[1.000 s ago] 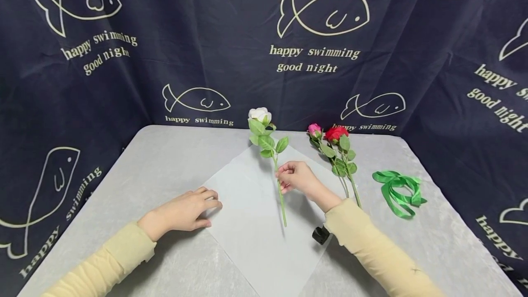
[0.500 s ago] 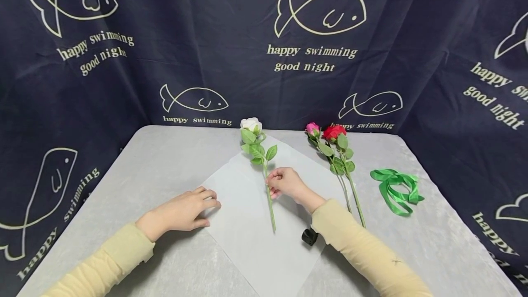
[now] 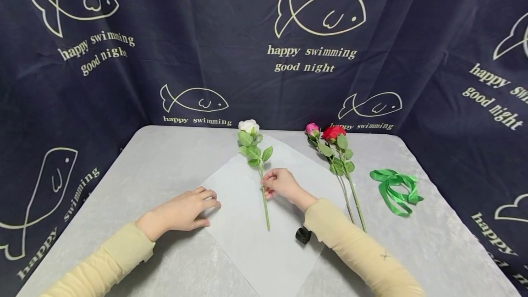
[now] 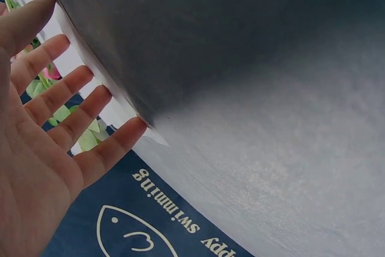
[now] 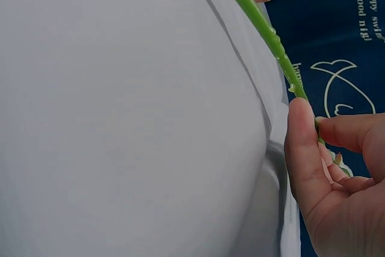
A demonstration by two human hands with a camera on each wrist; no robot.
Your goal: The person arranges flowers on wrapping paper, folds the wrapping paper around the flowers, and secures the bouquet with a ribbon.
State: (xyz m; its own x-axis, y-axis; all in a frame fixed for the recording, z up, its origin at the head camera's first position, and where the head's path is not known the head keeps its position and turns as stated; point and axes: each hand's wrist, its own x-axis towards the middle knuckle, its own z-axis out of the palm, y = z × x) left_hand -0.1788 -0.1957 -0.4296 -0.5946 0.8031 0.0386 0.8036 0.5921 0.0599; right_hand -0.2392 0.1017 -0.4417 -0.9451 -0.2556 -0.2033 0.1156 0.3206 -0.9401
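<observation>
My right hand [image 3: 282, 184] pinches the green stem of a white rose [image 3: 249, 127] between thumb and fingertips. In the right wrist view the thumb and index finger meet on the stem [image 5: 261, 25]. The rose lies close over a square sheet of white wrapping paper [image 3: 264, 255], bloom toward the back. My left hand [image 3: 185, 210] rests at the paper's left corner, fingers spread and fairly straight. In the left wrist view its fingertips [image 4: 137, 126] touch along the paper's edge.
A pink rose [image 3: 312, 129] and a red rose [image 3: 334, 133] lie right of the paper. A green ribbon [image 3: 398, 191] sits in loose loops further right. Beside the right sleeve is a small black object [image 3: 303, 235]. A dark fish-print cloth [image 3: 247, 35] hangs behind the table.
My right hand has moved left and slightly toward me with the white rose, lowering its bloom over the paper. My left hand has stayed at the paper's corner.
</observation>
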